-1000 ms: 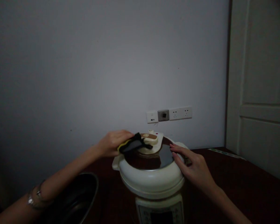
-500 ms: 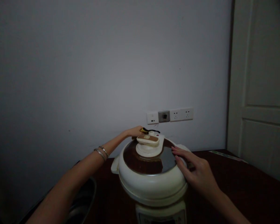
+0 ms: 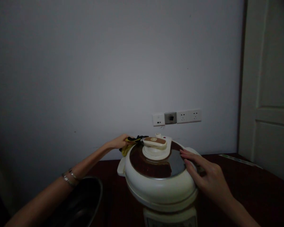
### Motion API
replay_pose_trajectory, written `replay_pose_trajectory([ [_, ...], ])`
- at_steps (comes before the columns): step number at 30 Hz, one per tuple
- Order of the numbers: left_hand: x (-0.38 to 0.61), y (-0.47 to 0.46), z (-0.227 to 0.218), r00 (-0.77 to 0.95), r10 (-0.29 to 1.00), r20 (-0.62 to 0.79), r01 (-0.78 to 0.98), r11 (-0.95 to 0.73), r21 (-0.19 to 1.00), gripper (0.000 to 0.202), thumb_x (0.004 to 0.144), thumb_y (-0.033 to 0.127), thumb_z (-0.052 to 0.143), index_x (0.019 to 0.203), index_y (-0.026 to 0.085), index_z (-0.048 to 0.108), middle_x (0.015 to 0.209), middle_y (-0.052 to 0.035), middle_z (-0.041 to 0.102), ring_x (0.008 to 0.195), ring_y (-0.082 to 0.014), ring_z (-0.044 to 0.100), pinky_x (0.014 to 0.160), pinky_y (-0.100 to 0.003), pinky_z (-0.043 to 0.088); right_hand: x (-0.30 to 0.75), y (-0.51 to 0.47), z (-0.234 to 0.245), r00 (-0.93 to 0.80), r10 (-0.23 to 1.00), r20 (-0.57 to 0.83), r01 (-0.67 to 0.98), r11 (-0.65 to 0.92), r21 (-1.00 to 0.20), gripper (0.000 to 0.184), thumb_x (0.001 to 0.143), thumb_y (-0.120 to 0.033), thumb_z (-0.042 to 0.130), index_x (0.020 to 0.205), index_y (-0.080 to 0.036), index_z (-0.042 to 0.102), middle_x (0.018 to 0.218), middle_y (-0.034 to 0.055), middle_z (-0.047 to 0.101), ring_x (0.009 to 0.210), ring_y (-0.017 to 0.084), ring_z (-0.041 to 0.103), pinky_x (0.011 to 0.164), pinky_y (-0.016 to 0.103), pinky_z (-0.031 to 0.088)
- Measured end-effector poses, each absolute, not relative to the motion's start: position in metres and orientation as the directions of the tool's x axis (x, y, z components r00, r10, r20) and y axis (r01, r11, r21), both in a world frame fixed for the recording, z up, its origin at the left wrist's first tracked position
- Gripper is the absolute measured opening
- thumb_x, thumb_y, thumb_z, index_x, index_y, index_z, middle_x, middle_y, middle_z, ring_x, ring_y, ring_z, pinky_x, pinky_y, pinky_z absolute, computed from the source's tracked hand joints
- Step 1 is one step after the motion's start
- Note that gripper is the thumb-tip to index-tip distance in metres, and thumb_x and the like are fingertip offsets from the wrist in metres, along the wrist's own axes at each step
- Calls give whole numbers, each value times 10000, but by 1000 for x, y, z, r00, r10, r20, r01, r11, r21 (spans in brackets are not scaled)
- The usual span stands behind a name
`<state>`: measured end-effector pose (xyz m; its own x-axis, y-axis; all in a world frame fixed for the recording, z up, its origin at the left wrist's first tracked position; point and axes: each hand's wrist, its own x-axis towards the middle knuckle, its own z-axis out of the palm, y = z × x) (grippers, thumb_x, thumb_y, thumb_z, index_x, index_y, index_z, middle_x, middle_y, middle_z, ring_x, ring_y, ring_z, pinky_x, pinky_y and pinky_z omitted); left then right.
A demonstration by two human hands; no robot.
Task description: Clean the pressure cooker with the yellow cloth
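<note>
Yellow-and-black cloth (image 3: 126, 149) sits bunched in the curled fingers of the left hand (image 3: 119, 141) behind the electric pressure-cooker lid (image 3: 157, 189), while the right hand (image 3: 209, 176) rests open-fingered on its rim.

And here's the left hand (image 3: 119, 142) at full stretch behind the far left edge of the electric pressure cooker lid (image 3: 149, 167), fingers curled in, arm reaching long and low, while the right hand (image 3: 209, 178) spreads wide on the lid's right side, fingertips (image 3: 185, 156) pressing on it
</note>
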<state>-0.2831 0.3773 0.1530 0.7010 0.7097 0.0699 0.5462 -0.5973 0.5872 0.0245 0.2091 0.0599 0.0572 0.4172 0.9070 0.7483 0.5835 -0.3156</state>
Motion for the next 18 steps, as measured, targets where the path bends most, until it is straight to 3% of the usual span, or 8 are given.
replay_pose_trajectory([
  [5,-320,322,144,656,748,100,535,-554,638,351,827,267,520,1140,140,614,1049,-92,685,810,-152,630,691,-247,502,26,210,57,59,425,903,757,571,-318,210,823,-299,540,949,-219,688,1025,47,713,915,220,686,853,345,561],
  [9,-346,277,135,703,691,169,535,-670,514,398,786,113,475,1147,210,610,1010,-44,701,824,-149,641,703,-246,512,27,211,55,64,430,900,758,566,-325,220,822,-319,540,958,-230,687,1026,40,713,904,227,689,851,359,562],
  [12,-360,258,127,752,621,223,496,-755,430,524,745,36,466,1213,248,567,1112,-41,674,962,-167,627,822,-290,495,27,211,52,68,441,895,756,563,-335,220,825,-333,538,965,-244,682,1026,33,712,892,233,691,833,368,569],
  [18,-354,283,113,735,620,274,534,-778,331,522,748,33,462,1235,202,542,1182,-72,639,1047,-180,600,892,-318,454,30,214,47,56,446,893,756,566,-330,235,837,-350,527,995,-242,663,1064,39,698,922,240,681,860,385,551],
])
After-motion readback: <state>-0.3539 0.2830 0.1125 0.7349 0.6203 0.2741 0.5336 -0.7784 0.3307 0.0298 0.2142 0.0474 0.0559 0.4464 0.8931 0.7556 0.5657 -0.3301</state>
